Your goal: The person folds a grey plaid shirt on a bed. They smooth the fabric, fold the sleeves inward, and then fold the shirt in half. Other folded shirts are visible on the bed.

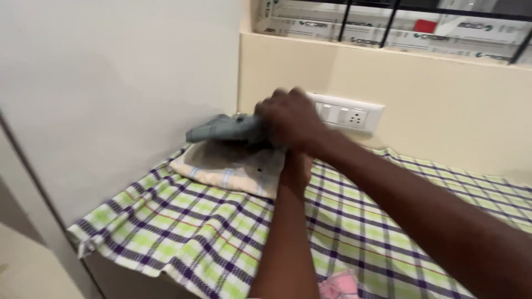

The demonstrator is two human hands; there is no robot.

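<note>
Right hand [289, 119] closes over one end of our grey folded cloth [224, 128], pressing it onto the cream checked cloth [230, 166]; our left hand [296, 169] sits just beneath it, its grip hidden from us. Both cloths lie beyond our hands, by the wall [111, 99]. We judge a careless push could slide the pile, rumpling the green checked sheet [183, 221] nearer us.

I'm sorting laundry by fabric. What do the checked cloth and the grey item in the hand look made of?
Checked cloth: thin woven fabric, probably cotton, matte; it drapes and creases at the edge. Grey item, gripped by the right hand: soft matte fabric, folds limply; fibre unclear.
</note>
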